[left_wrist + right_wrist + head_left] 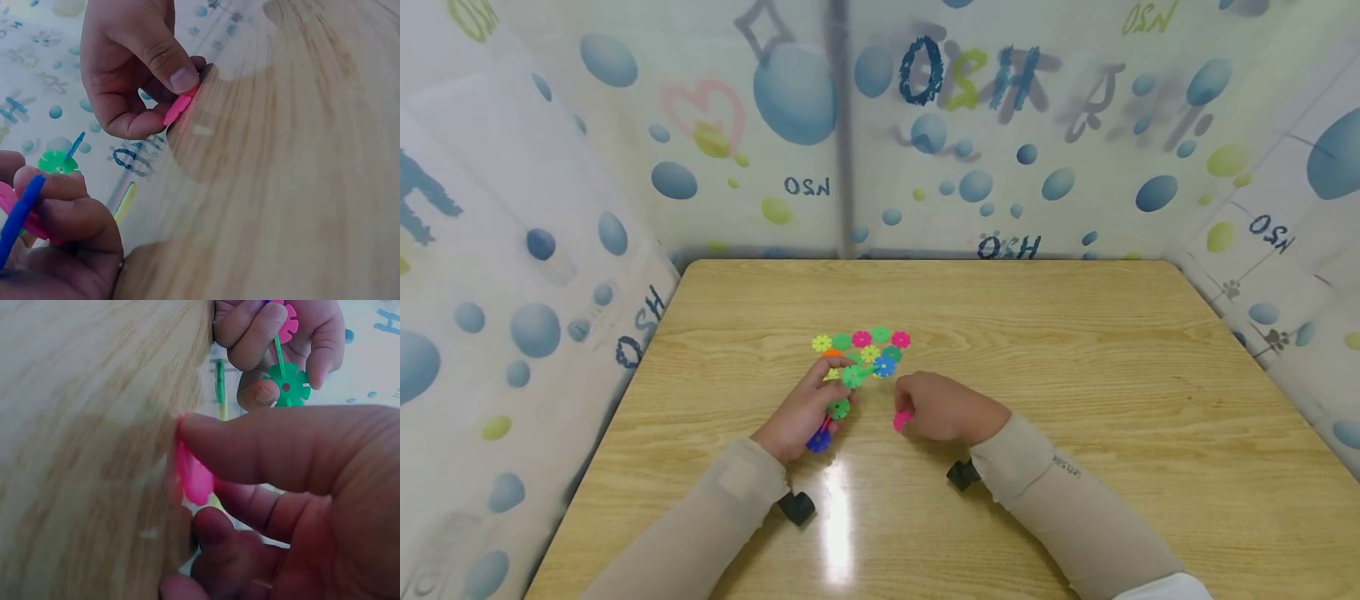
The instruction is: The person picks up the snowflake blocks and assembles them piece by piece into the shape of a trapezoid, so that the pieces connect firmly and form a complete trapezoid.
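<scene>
My left hand (797, 419) grips a chain of slotted plastic snowflake discs joined edge to edge. A dark blue disc (819, 441) is at its near end, with pink and green discs between the fingers. At the far end, a light green disc (852, 376) has a blue disc (76, 146) slotted into it in the left wrist view. My right hand (947, 408) pinches a single pink disc (196, 478) between thumb and fingers, low at the tabletop and to the right of the chain. The discs in the left palm are partly hidden by its fingers.
Several loose discs lie in rows just beyond the left hand, among them a pink disc (861, 339) and a yellow disc (822, 342). The wooden table (1075, 333) meets patterned curtains (925, 167) at the back and sides.
</scene>
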`<action>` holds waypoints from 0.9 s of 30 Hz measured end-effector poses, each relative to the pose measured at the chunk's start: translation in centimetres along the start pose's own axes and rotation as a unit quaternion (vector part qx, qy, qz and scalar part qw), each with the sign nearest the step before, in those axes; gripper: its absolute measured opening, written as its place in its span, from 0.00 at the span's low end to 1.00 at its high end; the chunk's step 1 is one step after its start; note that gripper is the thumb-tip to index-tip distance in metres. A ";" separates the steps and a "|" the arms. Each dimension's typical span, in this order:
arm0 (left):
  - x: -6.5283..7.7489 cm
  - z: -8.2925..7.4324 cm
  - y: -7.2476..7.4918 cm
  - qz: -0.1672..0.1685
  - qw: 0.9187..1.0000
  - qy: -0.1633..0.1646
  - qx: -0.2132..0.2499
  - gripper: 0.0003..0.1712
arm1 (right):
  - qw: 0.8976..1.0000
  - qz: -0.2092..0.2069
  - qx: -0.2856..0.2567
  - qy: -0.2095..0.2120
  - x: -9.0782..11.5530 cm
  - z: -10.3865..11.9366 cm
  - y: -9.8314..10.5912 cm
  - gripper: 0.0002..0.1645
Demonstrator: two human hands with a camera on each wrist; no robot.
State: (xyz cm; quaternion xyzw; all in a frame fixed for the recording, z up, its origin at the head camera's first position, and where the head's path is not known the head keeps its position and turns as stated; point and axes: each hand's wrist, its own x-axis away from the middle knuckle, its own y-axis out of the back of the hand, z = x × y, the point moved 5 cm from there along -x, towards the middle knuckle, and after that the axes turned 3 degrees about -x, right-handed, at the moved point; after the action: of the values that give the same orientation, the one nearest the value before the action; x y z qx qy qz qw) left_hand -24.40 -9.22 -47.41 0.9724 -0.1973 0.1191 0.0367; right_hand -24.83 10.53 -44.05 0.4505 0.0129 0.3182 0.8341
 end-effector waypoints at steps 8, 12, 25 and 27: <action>-0.2 0.1 0.3 -0.009 1.000 0.007 0.000 0.24 | 0.993 0.006 -0.115 0.000 -0.2 -0.9 0.8 0.10; -0.2 0.3 0.4 -0.017 1.000 0.012 0.001 0.22 | 0.973 -0.068 -0.220 -0.014 -1.0 -2.4 1.8 0.08; -0.1 0.2 0.3 -0.004 1.000 0.007 0.003 0.22 | 0.935 -0.173 -0.309 -0.006 -1.1 -3.1 3.0 0.08; -0.1 0.1 0.3 -0.003 1.000 0.007 0.004 0.22 | 0.939 -0.180 -0.293 -0.002 -1.1 -3.0 3.0 0.08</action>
State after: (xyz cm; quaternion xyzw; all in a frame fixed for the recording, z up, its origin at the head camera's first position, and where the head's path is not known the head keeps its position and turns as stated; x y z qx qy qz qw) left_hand -24.60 -9.42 -47.56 0.9722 -0.1941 0.1262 0.0345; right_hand -28.19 13.36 -43.89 0.1773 -0.0022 0.1518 0.9724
